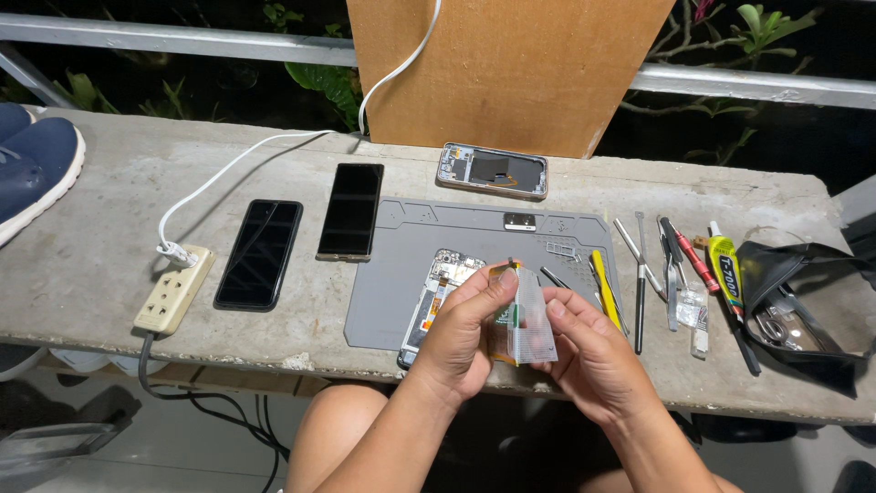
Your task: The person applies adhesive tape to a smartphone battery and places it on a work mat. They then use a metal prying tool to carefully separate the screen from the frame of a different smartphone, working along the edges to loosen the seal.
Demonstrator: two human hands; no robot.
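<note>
Low in the middle of the frame, 2 hands meet over the near edge of the grey work mat (474, 228). The left hand (461, 333) and right hand (589, 351) both pinch a small clear plastic packet (532, 319), its long axis near upright, fingers closed on its 2 sides (equally near). It looks translucent, with an orange-green part inside; the opened phone (436, 290) lies just left, beneath.

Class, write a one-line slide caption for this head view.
Both hands, left hand and right hand, hold a clear packet above an opened phone.
</note>
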